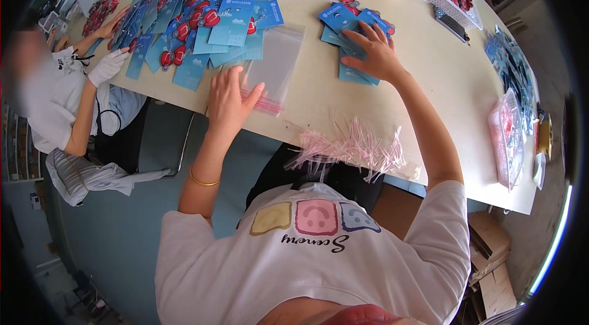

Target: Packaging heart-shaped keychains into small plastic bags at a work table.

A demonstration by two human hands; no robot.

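My right hand [375,54] rests fingers spread on a small pile of blue cards [353,64], some with red trinkets on them. Beside a stack of clear plastic bags [279,67] with pinkish-red edges is my left hand [228,99], its fingers apart and nothing seen in it. Its fingertips are close to the bags' left edge and to a big heap of blue cards [233,21]. Several of those cards carry shiny red pieces [208,17]. Whether my left fingers touch a bag I cannot make out.
Pink and white thin strips [353,147] hang over the table's near edge. White baskets [454,3] of red pieces stand far right, and a pink basket [508,141] near right. More blue cards [512,70] lie behind it. At left, a person's gloved hand [109,66] works.
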